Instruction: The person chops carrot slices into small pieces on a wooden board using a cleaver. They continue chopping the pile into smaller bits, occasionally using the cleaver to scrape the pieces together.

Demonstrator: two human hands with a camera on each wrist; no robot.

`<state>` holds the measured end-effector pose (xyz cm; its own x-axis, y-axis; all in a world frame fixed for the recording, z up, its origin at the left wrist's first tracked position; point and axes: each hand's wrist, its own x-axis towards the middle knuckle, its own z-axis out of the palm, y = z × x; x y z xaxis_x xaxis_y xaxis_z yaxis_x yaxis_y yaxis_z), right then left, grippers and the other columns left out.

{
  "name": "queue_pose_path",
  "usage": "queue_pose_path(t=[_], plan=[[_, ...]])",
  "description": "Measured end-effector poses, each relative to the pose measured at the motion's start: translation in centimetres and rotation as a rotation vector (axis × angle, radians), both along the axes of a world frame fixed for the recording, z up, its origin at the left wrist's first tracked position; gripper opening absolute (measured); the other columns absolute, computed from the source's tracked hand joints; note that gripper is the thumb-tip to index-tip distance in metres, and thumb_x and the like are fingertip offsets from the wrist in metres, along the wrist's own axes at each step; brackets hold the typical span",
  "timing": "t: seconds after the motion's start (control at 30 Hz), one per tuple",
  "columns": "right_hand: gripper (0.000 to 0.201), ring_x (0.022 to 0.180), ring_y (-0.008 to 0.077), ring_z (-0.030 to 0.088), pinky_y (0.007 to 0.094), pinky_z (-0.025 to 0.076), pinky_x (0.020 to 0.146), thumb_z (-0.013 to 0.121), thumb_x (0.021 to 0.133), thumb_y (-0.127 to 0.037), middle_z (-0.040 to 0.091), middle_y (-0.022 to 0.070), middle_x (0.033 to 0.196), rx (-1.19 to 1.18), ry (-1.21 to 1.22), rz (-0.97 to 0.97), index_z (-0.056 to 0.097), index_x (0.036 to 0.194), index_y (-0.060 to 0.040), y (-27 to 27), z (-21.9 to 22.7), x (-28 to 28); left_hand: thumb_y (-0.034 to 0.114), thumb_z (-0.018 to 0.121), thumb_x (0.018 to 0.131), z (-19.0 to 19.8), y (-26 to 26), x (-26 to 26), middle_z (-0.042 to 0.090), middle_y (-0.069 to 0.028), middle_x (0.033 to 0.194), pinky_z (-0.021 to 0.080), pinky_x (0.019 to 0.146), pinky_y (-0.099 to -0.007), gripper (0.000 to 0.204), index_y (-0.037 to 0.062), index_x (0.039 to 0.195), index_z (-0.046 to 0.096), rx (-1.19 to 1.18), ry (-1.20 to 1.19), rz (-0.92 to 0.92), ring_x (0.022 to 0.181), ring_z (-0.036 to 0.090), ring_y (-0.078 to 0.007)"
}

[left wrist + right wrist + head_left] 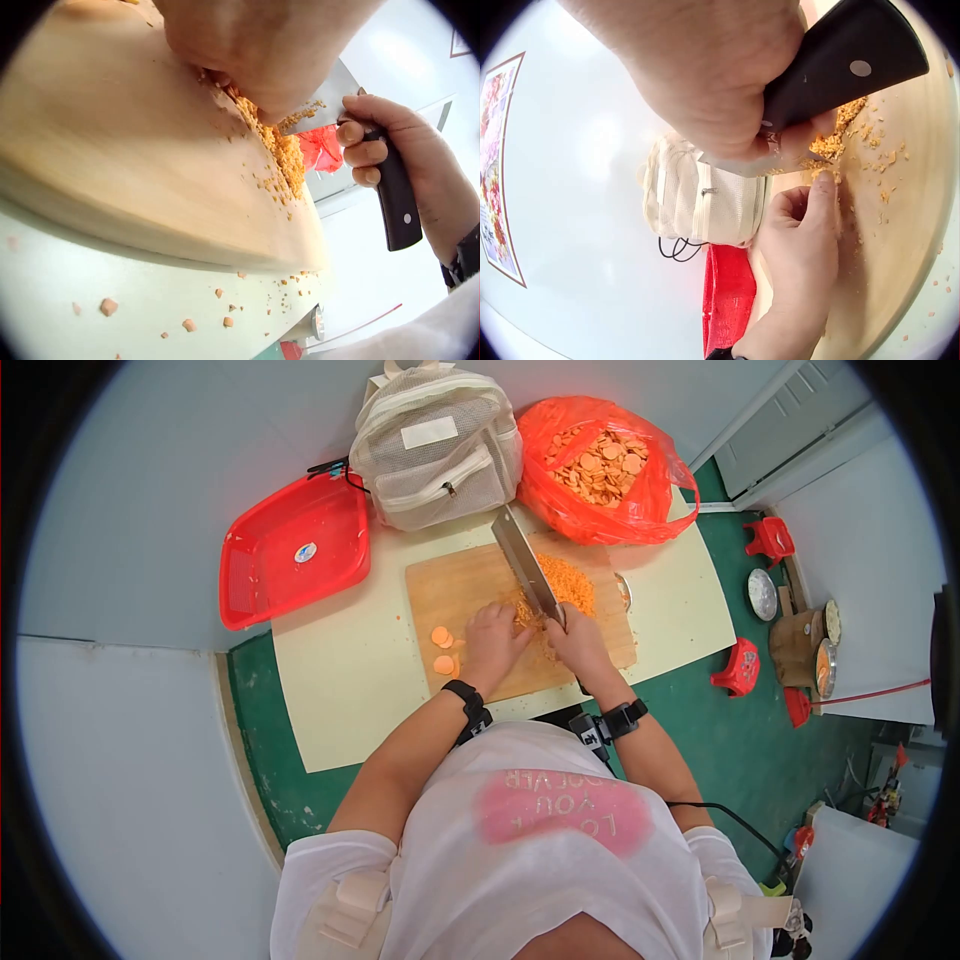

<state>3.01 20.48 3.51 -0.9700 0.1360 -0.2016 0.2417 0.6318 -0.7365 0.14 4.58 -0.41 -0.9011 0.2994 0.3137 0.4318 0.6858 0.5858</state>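
My right hand (580,644) grips the black handle (400,199) of a broad-bladed cleaver (524,563). Its blade slants away across the wooden cutting board (440,588), beside finely chopped carrot (567,582). On the board to the blade's left, my left hand (493,640) has its fingers curled down on carrot bits at the pile's near edge. In the right wrist view, the left thumb (823,191) touches orange bits close by the blade. A few round carrot slices (443,664) lie left of the left hand.
Behind the board stand a mesh backpack (430,455) and a red plastic bag (665,510) of carrot slices. A red basin (300,550) sits at the table's left corner. Small crumbs (190,325) lie on the pale tabletop (330,690). Red stools (740,667) stand on the floor at right.
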Motion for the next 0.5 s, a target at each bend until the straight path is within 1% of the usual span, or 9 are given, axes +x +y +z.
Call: queue_pose_path(t=[0.03, 0.1, 0.17, 0.2, 0.27, 0.33, 0.37, 0.43, 0.5], plan=[[0.020, 0.050, 0.0209, 0.060, 0.0342, 0.048, 0.049, 0.055, 0.089, -0.016, 0.060, 0.0120, 0.063, 0.003, 0.056, -0.007, 0.056, 0.096, 0.0026, 0.2, -0.1, 0.0, 0.017, 0.071, 0.071, 0.0, 0.2, 0.0, 0.057, -0.0140, 0.083, 0.043, 0.072, -0.0434, 0.023, 0.0034, 0.084, 0.059, -0.016, -0.008, 0.012, 0.083, 0.055, -0.0340], [0.020, 0.050, 0.0209, 0.060, 0.0343, 0.048, 0.049, 0.055, 0.089, -0.017, 0.060, 0.0120, 0.063, 0.030, 0.033, -0.006, 0.056, 0.096, 0.0023, 0.5, 0.5, 0.1, 0.018, 0.072, 0.070, 0.1, 0.4, 0.0, 0.057, -0.0139, 0.084, 0.043, 0.073, -0.0432, 0.025, 0.0034, 0.086, 0.059, -0.029, -0.015, 0.019, 0.083, 0.055, -0.0341], [0.021, 0.050, 0.0209, 0.060, 0.0344, 0.048, 0.049, 0.055, 0.089, -0.017, 0.060, 0.0121, 0.063, 0.054, 0.010, -0.006, 0.056, 0.096, 0.0020, 0.7, 0.7, 0.2, 0.015, 0.070, 0.071, 0.4, 0.5, 0.1, 0.057, -0.0146, 0.086, 0.043, 0.074, -0.0436, 0.025, 0.0032, 0.088, 0.057, -0.009, 0.010, 0.042, 0.085, 0.055, -0.0345], [0.021, 0.050, 0.0214, 0.060, 0.0349, 0.049, 0.050, 0.056, 0.089, -0.018, 0.060, 0.0127, 0.063, 0.082, 0.008, 0.008, 0.056, 0.096, 0.0018, 0.7, 0.7, 0.3, 0.015, 0.070, 0.071, -0.1, 0.4, -0.1, 0.057, -0.0146, 0.086, 0.043, 0.074, -0.0436, 0.025, 0.0032, 0.088, 0.057, -0.008, 0.010, 0.039, 0.085, 0.055, -0.0345], [0.022, 0.050, 0.0218, 0.060, 0.0353, 0.049, 0.050, 0.056, 0.088, -0.019, 0.060, 0.0132, 0.064, 0.110, 0.004, 0.022, 0.056, 0.096, 0.0015, 0.5, 0.7, 0.6, 0.016, 0.071, 0.071, -1.2, -0.1, -0.3, 0.058, -0.0132, 0.094, 0.042, 0.079, -0.0437, 0.029, 0.0052, 0.095, 0.059, -0.059, -0.066, 0.020, 0.092, 0.055, -0.0326], [0.022, 0.055, 0.0297, 0.062, 0.0404, 0.050, 0.054, 0.056, 0.087, -0.020, 0.061, 0.0177, 0.066, 0.126, -0.004, 0.043, 0.056, 0.095, 0.0005, 0.1, 1.1, 0.8, 0.014, 0.070, 0.072, -1.5, -0.3, -0.3, 0.058, -0.0133, 0.093, 0.043, 0.079, -0.0440, 0.027, 0.0051, 0.095, 0.059, -0.016, -0.069, 0.009, 0.092, 0.055, -0.0329], [0.022, 0.055, 0.0297, 0.062, 0.0404, 0.050, 0.054, 0.056, 0.087, -0.020, 0.061, 0.0177, 0.066, 0.124, -0.004, 0.044, 0.056, 0.095, 0.0005, -0.1, 1.5, 0.8, 0.012, 0.069, 0.072, -1.5, -0.5, -0.3, 0.057, -0.0135, 0.093, 0.043, 0.079, -0.0443, 0.026, 0.0051, 0.095, 0.059, 0.028, -0.069, -0.001, 0.091, 0.055, -0.0331], [0.024, 0.071, 0.0404, 0.063, 0.0498, 0.049, 0.065, 0.056, 0.085, -0.023, 0.064, 0.0223, 0.075, 0.201, 0.036, 0.103, 0.059, 0.096, -0.0016, -0.5, 2.2, 0.8, 0.011, 0.068, 0.072, -1.5, -0.8, -0.3, 0.057, -0.0138, 0.091, 0.043, 0.078, -0.0442, 0.026, 0.0047, 0.095, 0.059, 0.048, -0.060, -0.017, 0.090, 0.055, -0.0332], [0.024, 0.070, 0.0401, 0.063, 0.0497, 0.049, 0.065, 0.057, 0.085, -0.023, 0.064, 0.0223, 0.075, 0.226, 0.040, 0.112, 0.059, 0.095, -0.0018, -1.0, 2.4, 0.6, 0.010, 0.068, 0.072, -1.7, -0.9, -0.4, 0.057, -0.0141, 0.090, 0.043, 0.078, -0.0441, 0.025, 0.0043, 0.095, 0.059, 0.068, -0.051, -0.037, 0.089, 0.055, -0.0334]])
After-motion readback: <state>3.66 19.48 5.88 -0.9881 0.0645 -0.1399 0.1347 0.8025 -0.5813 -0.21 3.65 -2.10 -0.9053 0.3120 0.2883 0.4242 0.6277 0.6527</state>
